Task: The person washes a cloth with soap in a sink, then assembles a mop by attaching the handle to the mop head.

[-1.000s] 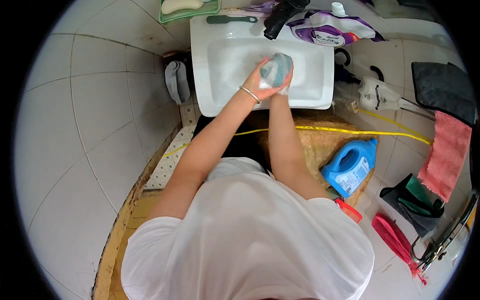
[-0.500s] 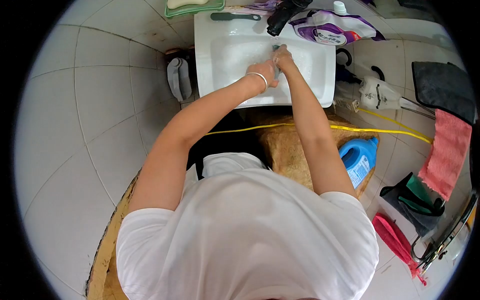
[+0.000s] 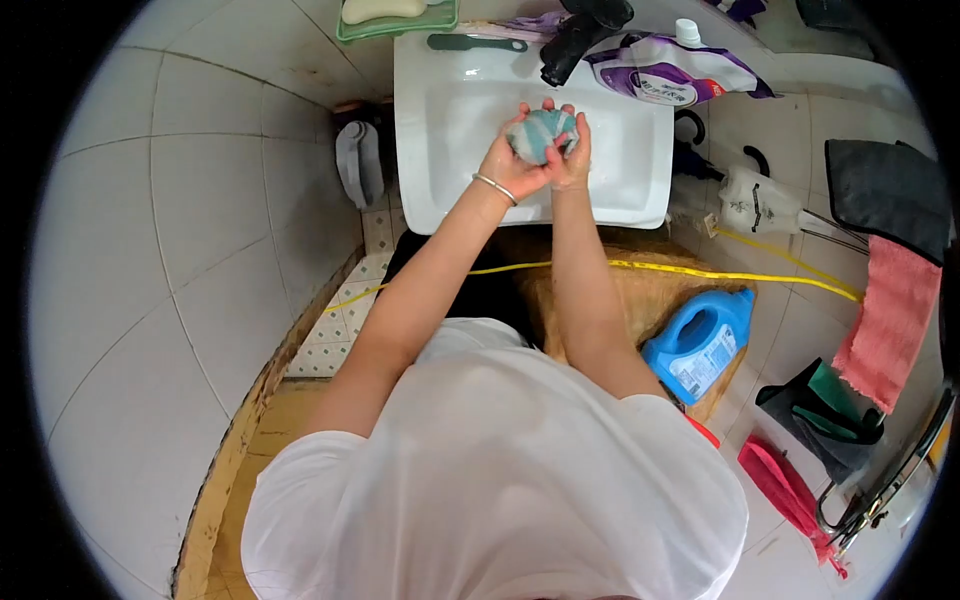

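Over the white sink (image 3: 460, 200), a wet-looking teal and white striped cloth (image 3: 540, 134) is bunched into a rounded ball. My left hand (image 3: 512, 168), with a silver bangle at the wrist, cups it from the left and below, fingertips curled over its far edge. On the other side my right hand (image 3: 574, 160) holds it too, thumb and fingers around its right end. Both hands are closed on the same cloth, near the middle of the basin. Beyond them the black faucet (image 3: 570, 48) hangs above the back of the sink, apart from the cloth.
A purple and white pouch (image 3: 670, 72) and a dark green flat-handled tool (image 3: 475, 43) lie along the back rim. Soap sits in a green dish (image 3: 400, 22). A yellow hose (image 3: 700, 271) crosses below my forearms, near a blue detergent jug (image 3: 700, 345). Towels (image 3: 882, 320) hang right.
Both hands have drawn back from under the faucet towards me, turning upward. The cloth, mostly hidden between them before, now shows as a rounded bundle.
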Tool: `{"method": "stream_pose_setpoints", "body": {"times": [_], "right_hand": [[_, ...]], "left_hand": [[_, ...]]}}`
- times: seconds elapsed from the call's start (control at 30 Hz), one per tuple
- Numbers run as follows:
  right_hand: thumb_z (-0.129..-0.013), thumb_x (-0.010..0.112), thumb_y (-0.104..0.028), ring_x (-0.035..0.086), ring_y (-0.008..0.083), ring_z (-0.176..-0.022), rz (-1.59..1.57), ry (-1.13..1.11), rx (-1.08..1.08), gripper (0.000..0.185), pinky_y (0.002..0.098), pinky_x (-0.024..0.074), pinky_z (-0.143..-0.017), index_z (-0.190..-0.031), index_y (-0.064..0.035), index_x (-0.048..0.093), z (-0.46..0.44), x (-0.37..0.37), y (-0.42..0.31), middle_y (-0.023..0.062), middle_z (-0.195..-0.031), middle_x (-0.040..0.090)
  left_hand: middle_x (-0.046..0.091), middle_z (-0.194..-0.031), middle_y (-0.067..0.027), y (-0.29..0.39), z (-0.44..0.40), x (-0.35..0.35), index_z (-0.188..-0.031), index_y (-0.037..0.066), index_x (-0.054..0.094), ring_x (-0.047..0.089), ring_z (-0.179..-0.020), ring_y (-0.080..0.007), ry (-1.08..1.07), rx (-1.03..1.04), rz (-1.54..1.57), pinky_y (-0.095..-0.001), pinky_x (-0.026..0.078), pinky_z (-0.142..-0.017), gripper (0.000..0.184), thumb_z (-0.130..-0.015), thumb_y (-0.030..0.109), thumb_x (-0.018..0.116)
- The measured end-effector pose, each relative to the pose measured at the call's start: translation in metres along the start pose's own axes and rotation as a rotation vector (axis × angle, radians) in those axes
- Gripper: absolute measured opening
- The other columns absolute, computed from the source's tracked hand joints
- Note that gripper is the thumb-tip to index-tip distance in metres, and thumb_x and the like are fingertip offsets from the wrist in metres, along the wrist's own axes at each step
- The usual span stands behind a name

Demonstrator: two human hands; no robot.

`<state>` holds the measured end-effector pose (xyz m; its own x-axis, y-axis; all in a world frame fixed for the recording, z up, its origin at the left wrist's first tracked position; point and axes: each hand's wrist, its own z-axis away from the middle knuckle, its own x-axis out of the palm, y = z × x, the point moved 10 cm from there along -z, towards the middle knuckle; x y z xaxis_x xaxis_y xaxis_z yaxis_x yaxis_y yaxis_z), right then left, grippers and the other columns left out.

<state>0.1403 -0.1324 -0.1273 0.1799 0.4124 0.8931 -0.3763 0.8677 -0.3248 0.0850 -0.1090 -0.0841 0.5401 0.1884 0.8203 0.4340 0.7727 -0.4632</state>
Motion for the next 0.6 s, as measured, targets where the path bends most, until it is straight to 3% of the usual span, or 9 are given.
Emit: {"method": "stream_pose_setpoints", "body": {"times": [0.07,0.13,0.2,0.23,0.37,0.4,0.5,0.53,0.6], "right_hand": [[-0.088,0.054,-0.028,0.053,0.0276,-0.097,-0.023,0.003,-0.027,0.016,0.0423,0.0452,-0.086,-0.089,-0.0121,0.055,-0.006,-0.005,-0.006,0.0100,-0.101,0.057],[-0.087,0.055,-0.027,0.055,0.0256,-0.089,0.092,0.003,0.194,0.016,0.0396,0.0488,-0.078,-0.089,-0.0118,0.054,-0.009,0.004,0.010,0.0078,-0.090,0.057],[-0.086,0.057,-0.023,0.057,0.0236,-0.082,0.171,-0.006,0.246,0.014,0.0368,0.0506,-0.070,-0.091,-0.0111,0.052,-0.007,0.024,0.006,0.0073,-0.086,0.056],[-0.086,0.056,-0.020,0.056,0.0218,-0.077,0.406,0.026,0.221,0.011,0.0350,0.0493,-0.068,-0.090,-0.0107,0.052,-0.007,0.032,-0.001,0.0071,-0.082,0.055],[-0.086,0.054,-0.018,0.058,0.0213,-0.068,1.132,0.102,0.105,0.014,0.0337,0.0489,-0.062,-0.095,-0.0080,0.051,-0.024,0.037,-0.017,0.0078,-0.080,0.057],[-0.086,0.054,-0.018,0.058,0.0213,-0.068,1.134,0.098,0.105,0.014,0.0337,0.0489,-0.062,-0.095,-0.0080,0.051,-0.025,0.038,-0.014,0.0078,-0.080,0.057],[-0.087,0.047,-0.022,0.063,0.0311,-0.067,1.823,0.084,-0.069,0.025,0.0376,0.0497,-0.064,-0.105,-0.0037,0.047,-0.031,0.051,-0.013,0.0198,-0.077,0.062],[-0.087,0.047,-0.022,0.063,0.0311,-0.067,1.824,0.079,-0.070,0.025,0.0376,0.0497,-0.064,-0.105,-0.0037,0.047,-0.031,0.050,-0.009,0.0198,-0.077,0.062],[-0.087,0.044,-0.019,0.063,0.0380,-0.077,2.292,0.149,-0.039,0.027,0.0419,0.0503,-0.070,-0.109,-0.0040,0.044,-0.029,0.050,-0.001,0.0257,-0.085,0.062]], "left_hand": [[0.053,-0.111,-0.0065,0.006,0.007,0.014,-0.111,0.020,0.053,0.052,-0.083,-0.0160,-0.010,0.187,-0.268,-0.0289,0.045,-0.065,0.034,-0.082,0.033,0.062],[0.053,-0.105,-0.0031,0.008,0.006,0.010,-0.105,0.020,0.053,0.050,-0.088,-0.0140,0.006,0.097,-0.379,-0.0301,0.044,-0.068,0.027,-0.083,0.033,0.061],[0.052,-0.099,-0.0016,0.009,0.006,-0.005,-0.102,0.018,0.053,0.049,-0.089,-0.0129,0.133,-0.008,-0.919,-0.0298,0.044,-0.068,0.027,-0.082,0.033,0.063],[0.052,-0.099,-0.0016,0.011,0.007,-0.003,-0.102,0.018,0.053,0.049,-0.089,-0.0129,0.133,-0.007,-0.918,-0.0298,0.044,-0.068,0.027,-0.082,0.033,0.063],[0.054,-0.088,-0.0023,0.033,0.002,-0.009,-0.102,0.011,0.052,0.051,-0.076,-0.0126,0.296,-0.007,-1.589,-0.0285,0.047,-0.063,0.035,-0.077,0.031,0.065],[0.055,-0.085,-0.0032,0.044,-0.001,-0.014,-0.102,0.008,0.052,0.052,-0.073,-0.0130,0.368,0.036,-1.765,-0.0289,0.048,-0.060,0.037,-0.075,0.030,0.065],[0.059,-0.084,-0.0072,0.061,-0.012,-0.026,-0.105,0.006,0.053,0.056,-0.075,-0.0145,0.495,0.177,-2.041,-0.0313,0.050,-0.058,0.041,-0.075,0.032,0.065],[0.059,-0.084,-0.0072,0.061,-0.010,-0.023,-0.105,0.006,0.053,0.056,-0.075,-0.0145,0.496,0.182,-2.041,-0.0313,0.050,-0.058,0.041,-0.075,0.032,0.065],[0.056,-0.110,-0.0069,0.054,-0.015,-0.031,-0.118,0.007,0.046,0.052,-0.101,-0.0224,0.458,0.069,-2.272,-0.0356,0.041,-0.087,0.046,-0.082,0.035,0.054]]}}
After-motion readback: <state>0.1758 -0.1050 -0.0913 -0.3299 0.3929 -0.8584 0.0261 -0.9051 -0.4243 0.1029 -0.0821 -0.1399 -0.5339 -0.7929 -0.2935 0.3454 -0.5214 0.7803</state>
